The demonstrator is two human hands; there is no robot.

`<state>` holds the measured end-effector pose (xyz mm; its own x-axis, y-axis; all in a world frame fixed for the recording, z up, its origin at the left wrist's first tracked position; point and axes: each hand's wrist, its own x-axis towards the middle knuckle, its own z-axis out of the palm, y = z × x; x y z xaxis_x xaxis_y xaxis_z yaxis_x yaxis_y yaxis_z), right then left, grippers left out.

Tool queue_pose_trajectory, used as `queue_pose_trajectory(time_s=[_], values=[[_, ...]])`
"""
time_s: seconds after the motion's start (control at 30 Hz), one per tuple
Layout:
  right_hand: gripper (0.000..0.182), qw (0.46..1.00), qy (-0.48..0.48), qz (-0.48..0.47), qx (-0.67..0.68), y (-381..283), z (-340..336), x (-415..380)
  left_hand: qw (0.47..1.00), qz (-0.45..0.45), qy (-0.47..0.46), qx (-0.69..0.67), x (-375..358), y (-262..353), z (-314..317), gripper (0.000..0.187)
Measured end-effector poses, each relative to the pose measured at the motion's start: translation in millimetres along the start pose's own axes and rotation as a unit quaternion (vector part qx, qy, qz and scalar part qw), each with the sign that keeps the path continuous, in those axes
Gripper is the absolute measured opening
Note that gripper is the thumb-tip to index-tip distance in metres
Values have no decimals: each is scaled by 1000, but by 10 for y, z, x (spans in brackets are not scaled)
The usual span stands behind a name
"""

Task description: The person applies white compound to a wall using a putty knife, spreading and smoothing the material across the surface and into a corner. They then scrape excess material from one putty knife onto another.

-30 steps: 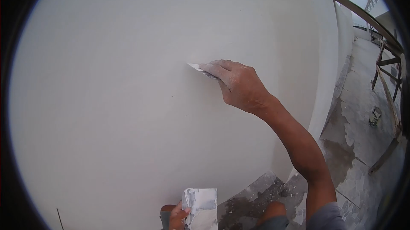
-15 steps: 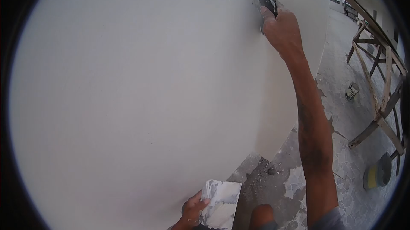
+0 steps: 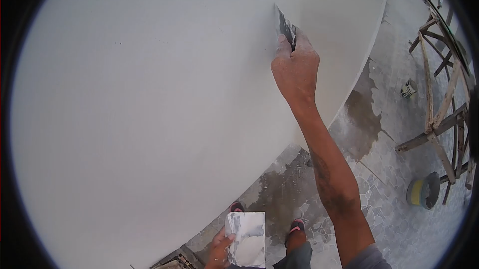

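Observation:
My right hand (image 3: 297, 72) is closed around a putty knife (image 3: 284, 27) with a dark grip and a thin blade smeared with white. Its blade is up against the pale smooth wall (image 3: 164, 104); the exact contact along its edge is hard to see. Low in the view, my left hand (image 3: 219, 251) grips a flat rectangular plate (image 3: 248, 239) by its left side, thumb on top. White and grey filler paste coats the face of that plate. Part of the left fingers is hidden behind it.
Wooden trestles (image 3: 439, 129) stand on the right over a mosaic-tiled floor (image 3: 379, 189). A grey and yellow bucket (image 3: 416, 192) and a small paint can (image 3: 408, 89) are near them. Wet dark patches (image 3: 287, 189) mark the floor by the wall's foot. Wooden pieces (image 3: 177, 261) lie at bottom left.
My right hand with the putty knife has moved left and lower in the view. The view has tilted, so more floor and both my feet show. My left hand still holds the plate.

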<state>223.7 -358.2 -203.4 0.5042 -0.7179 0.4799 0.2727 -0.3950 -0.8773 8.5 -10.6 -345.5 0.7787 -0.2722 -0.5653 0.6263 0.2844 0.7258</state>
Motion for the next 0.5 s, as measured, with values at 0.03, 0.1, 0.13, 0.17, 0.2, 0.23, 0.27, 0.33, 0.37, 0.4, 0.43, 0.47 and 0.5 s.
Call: queue_pose_trajectory(time_s=[0.03,0.1,0.13,0.17,0.2,0.23,0.27,0.33,0.37,0.4,0.43,0.47,0.5], values=[[27,993,9,-118,-11,-99,85,-234,1000,6,14,3,-115,0,33,54],[46,969,-83,-228,48,-232,189,-819,999,16,35,4,-321,17,98,54],[58,941,-177,-281,62,-246,176,-1045,999,20,40,-1,-404,22,117,54],[60,891,-280,-348,83,-227,99,-1124,999,23,43,-4,-482,41,131,54],[58,900,-243,-354,80,-259,24,-1053,999,28,43,-7,-558,42,138,54],[55,906,-206,-360,79,-311,-49,-913,998,34,43,-11,-637,59,144,54],[52,911,-170,-367,80,-369,-86,-724,998,41,43,-14,-711,80,148,54],[33,985,-67,-149,54,-558,-196,-180,997,54,48,-21,-873,122,169,54],[26,997,-33,-72,2,-603,-212,102,997,59,49,-23,-944,148,195,54],[26,998,-20,-44,-30,-593,-168,342,996,59,58,-18,-1013,187,243,54],[27,998,-4,-20,-63,-629,-131,477,996,59,67,-12,-1080,226,292,54],[27,998,6,-33,-54,-655,-78,472,996,59,73,-7,-1117,254,337,54],[27,998,17,-45,-45,-707,15,444,996,55,63,-7,-1121,262,347,52]])
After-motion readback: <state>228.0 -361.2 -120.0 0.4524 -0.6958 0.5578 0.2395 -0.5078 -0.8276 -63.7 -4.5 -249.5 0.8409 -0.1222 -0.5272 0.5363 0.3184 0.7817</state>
